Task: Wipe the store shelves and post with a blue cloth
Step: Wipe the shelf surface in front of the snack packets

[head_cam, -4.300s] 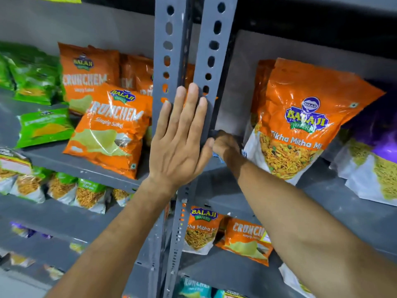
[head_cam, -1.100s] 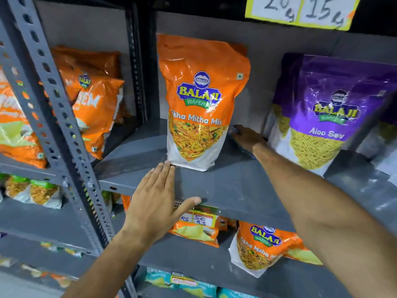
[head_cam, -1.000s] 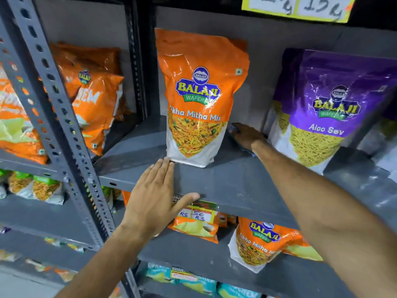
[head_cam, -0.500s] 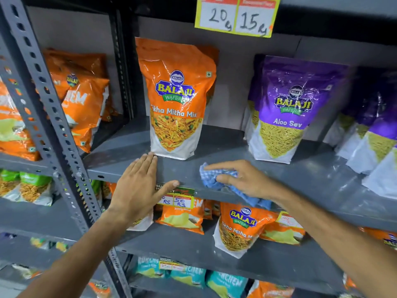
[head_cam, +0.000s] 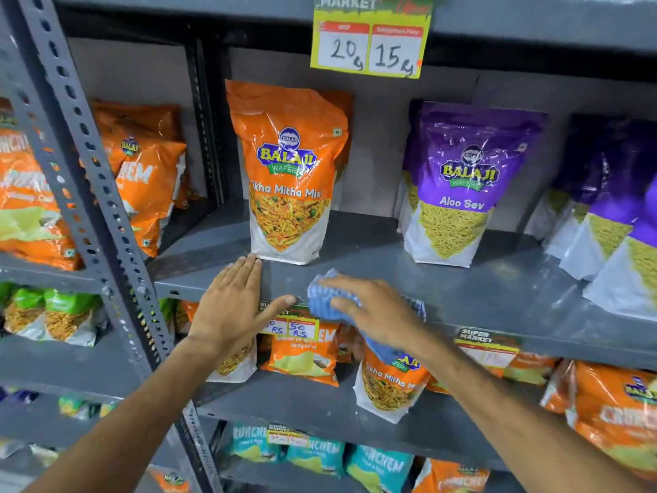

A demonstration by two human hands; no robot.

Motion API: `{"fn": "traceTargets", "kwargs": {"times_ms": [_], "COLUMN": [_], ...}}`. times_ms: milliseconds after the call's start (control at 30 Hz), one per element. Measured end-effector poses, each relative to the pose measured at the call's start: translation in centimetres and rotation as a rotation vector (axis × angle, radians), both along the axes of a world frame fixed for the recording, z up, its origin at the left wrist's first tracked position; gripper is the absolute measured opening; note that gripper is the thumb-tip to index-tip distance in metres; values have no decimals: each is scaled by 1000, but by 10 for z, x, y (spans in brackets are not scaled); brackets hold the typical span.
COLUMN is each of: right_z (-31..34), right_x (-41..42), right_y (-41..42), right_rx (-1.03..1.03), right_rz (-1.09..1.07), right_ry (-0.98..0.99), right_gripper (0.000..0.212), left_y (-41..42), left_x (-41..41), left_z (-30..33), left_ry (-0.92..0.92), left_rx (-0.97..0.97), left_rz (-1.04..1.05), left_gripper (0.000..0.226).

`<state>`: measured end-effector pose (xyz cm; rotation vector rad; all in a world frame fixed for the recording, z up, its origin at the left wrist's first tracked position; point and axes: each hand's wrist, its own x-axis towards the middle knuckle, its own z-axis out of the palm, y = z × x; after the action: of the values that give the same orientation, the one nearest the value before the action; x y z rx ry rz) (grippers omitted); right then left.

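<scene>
The blue cloth (head_cam: 320,297) lies on the front edge of the grey shelf (head_cam: 462,282), with part of it hanging over the lip. My right hand (head_cam: 373,314) presses flat on the cloth, fingers pointing left. My left hand (head_cam: 234,304) rests flat and empty on the shelf's front edge, just left of the cloth, fingers spread, thumb near the cloth. The perforated grey post (head_cam: 96,208) stands to the left of both hands, untouched.
An orange Tikha Mitha Mix bag (head_cam: 288,172) stands just behind my left hand. Purple Aloo Sev bags (head_cam: 458,183) stand to the right. Price tags (head_cam: 291,327) hang from the shelf lip. Orange bags fill the left bay and lower shelves.
My right hand has drawn the cloth from behind the orange bag to the shelf's front edge and slid it slightly left. My left hand left the post earlier and rests on the shelf.
</scene>
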<state>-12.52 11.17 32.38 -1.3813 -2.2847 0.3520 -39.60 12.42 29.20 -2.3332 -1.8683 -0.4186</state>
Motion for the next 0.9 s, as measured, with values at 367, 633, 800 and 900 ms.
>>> {"fn": "traceTargets", "kwargs": {"times_ms": [367, 633, 800, 900], "right_z": [7, 2, 0, 1], "right_x": [8, -58, -2, 45], "right_y": [14, -11, -17, -20], "right_rx": [15, 88, 65, 72], "right_rz": [-653, -234, -324, -496], "right_ry": [-67, -64, -110, -129], "right_gripper": [42, 40, 42, 43], "left_y": [1, 2, -11, -12], "left_x": [-2, -3, 26, 68], "left_z": [0, -5, -14, -10], "left_ry": [-24, -13, 38, 62], "left_rx": [-14, 21, 85, 94], "left_rz": [-17, -67, -235, -335], "left_gripper": [123, 116, 107, 107]}}
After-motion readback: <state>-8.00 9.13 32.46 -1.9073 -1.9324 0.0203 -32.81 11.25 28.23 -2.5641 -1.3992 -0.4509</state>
